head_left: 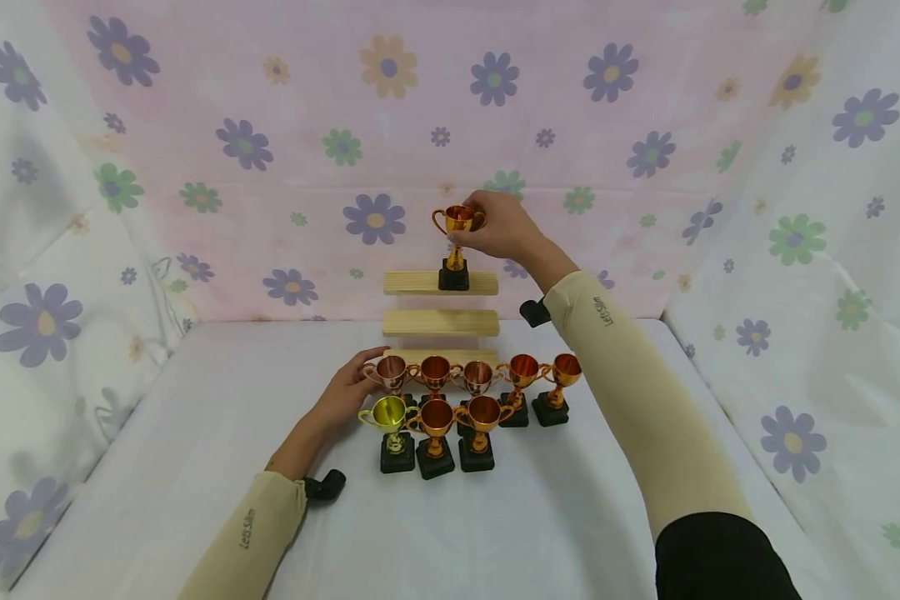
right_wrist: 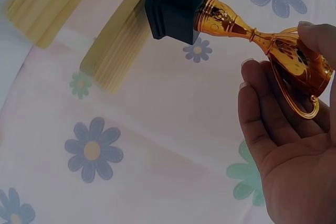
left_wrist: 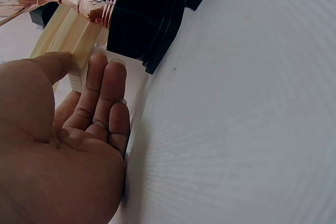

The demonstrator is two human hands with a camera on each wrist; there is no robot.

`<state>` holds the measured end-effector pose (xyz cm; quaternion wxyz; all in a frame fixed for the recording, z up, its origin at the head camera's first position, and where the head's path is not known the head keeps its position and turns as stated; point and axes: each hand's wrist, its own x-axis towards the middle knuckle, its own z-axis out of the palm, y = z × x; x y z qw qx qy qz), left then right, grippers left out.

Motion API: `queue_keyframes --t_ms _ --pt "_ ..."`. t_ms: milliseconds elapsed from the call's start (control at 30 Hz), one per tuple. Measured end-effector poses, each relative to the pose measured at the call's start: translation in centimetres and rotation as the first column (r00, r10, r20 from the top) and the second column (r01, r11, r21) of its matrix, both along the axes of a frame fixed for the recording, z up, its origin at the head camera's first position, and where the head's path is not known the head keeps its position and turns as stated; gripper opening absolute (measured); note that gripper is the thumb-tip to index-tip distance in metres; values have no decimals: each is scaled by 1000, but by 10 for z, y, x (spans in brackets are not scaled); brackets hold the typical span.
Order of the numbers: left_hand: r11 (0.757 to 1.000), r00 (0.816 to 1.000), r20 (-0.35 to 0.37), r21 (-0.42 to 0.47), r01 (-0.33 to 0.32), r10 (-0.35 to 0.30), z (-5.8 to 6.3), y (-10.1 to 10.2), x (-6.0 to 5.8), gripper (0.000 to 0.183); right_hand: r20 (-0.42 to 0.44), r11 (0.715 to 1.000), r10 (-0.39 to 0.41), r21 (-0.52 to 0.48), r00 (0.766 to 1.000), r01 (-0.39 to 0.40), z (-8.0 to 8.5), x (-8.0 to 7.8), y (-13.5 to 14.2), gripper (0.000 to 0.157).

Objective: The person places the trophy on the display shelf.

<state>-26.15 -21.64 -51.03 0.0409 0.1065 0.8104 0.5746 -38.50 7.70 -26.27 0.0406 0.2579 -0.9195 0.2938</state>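
Observation:
My right hand (head_left: 504, 227) pinches the cup of an orange-gold trophy (head_left: 456, 260), thumb on one side and fingers on the other. The trophy stands upright, and in the right wrist view its black square base (right_wrist: 181, 8) meets the top wooden slat (right_wrist: 118, 40). Low on the left, my left hand (head_left: 342, 392) holds the end of the lowest slat of the tiered wooden rack (head_left: 441, 322). In the left wrist view the thumb (left_wrist: 52, 66) lies against the wood, other fingers loosely bent. A rose-gold trophy (left_wrist: 97, 1) stands close above those fingers.
Several small trophies stand in two rows before the rack, including a yellow-gold trophy (head_left: 390, 417), copper trophy (head_left: 436, 421) and orange trophy (head_left: 562, 375). White cloth (head_left: 570, 517) covers the table. Flowered fabric (head_left: 300, 167) hangs behind and at both sides.

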Motion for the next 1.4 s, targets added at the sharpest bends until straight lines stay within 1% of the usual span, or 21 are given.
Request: queue_keyframes --t_ms 133,333,433,500,600,667,967,1167,1400 --pt "1000 1000 -2 4 9 -9 1 1 1 52 9 1000 -3 4 1000 3 1 0 -7 55" --pt "1000 1000 -3 6 4 -4 1 1 1 52 10 1000 11 -2 1000 -11 1 -1 -17 52" --pt "1000 1000 -11 6 17 -17 1 0 0 52 22 1000 8 -14 1000 -7 1 -2 -21 50" --pt "1000 1000 -4 5 11 -11 1 0 0 52 35 1000 1 -18 999 0 0 -3 -24 50" --pt "1000 1000 7 -11 -1 1 1 0 0 51 35 1000 -3 -19 999 4 -1 -5 -30 50" --pt "1000 1000 22 -6 -9 9 1 0 0 51 35 1000 0 -18 999 0 -2 -6 -33 50" --pt "1000 1000 12 -12 -7 7 1 -1 1 52 29 999 -3 -48 1000 5 -3 -10 -43 49" --pt "1000 1000 -2 1 5 -5 0 -1 0 51 33 999 9 -41 999 -8 -4 -10 -50 49" --pt "1000 1000 -6 -16 -2 2 -1 -2 0 51 10 999 37 -25 999 -37 -5 -11 -60 52"
